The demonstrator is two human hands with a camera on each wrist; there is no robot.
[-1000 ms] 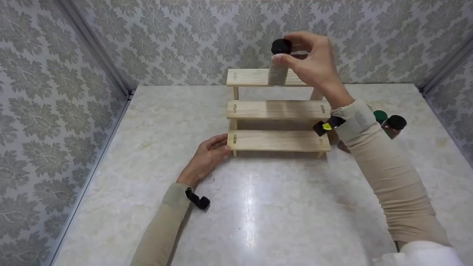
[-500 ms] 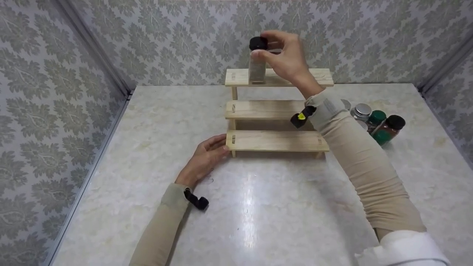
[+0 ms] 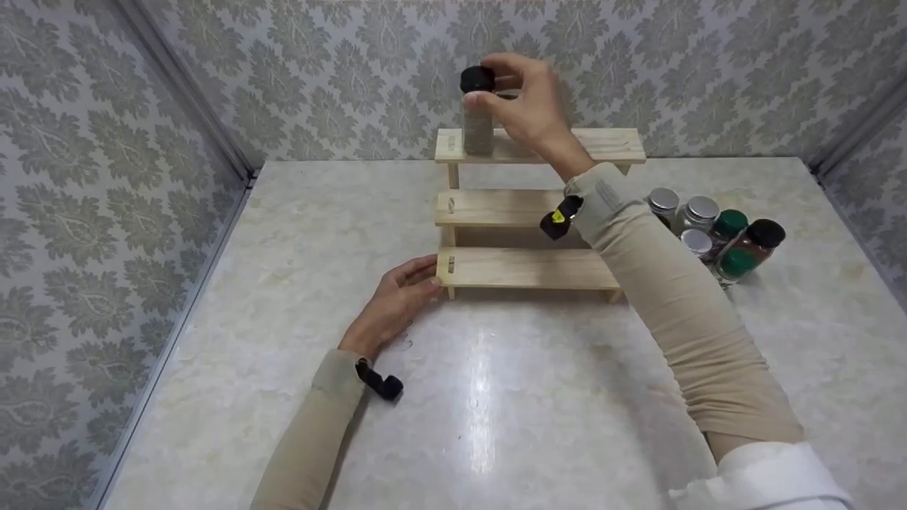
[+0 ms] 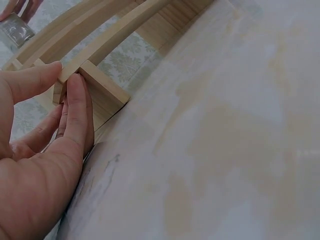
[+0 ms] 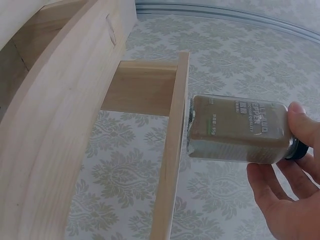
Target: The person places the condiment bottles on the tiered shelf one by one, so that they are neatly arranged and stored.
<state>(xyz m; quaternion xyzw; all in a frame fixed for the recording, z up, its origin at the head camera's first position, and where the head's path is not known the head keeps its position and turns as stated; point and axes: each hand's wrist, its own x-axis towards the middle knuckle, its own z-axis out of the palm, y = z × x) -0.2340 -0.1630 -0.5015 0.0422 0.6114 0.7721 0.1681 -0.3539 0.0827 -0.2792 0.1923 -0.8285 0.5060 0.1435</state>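
Note:
My right hand (image 3: 528,103) grips a square glass spice jar (image 3: 478,131) of grey-brown pepper powder round its black cap and neck. The jar is upright at the left part of the top tier of a three-tier wooden shelf rack (image 3: 524,269). In the right wrist view, the base of the pepper jar (image 5: 235,129) is right at the top board (image 5: 175,140); whether it touches I cannot tell. My left hand (image 3: 393,304) pinches the left end of the bottom tier. In the left wrist view, that hand's thumb (image 4: 37,81) lies on the board's edge, fingers beneath.
To the right of the rack, several spice jars stand grouped on the marble-look table (image 3: 319,212). Among them are a silver-capped jar (image 3: 701,210), a green-capped jar (image 3: 730,225) and a black-capped jar (image 3: 764,237). A patterned wall (image 3: 354,78) rises behind the rack.
My right hand has carried the pepper jar leftward along the top tier, uncovering the grouped jars on the right. The left hand stays at the rack's bottom left end.

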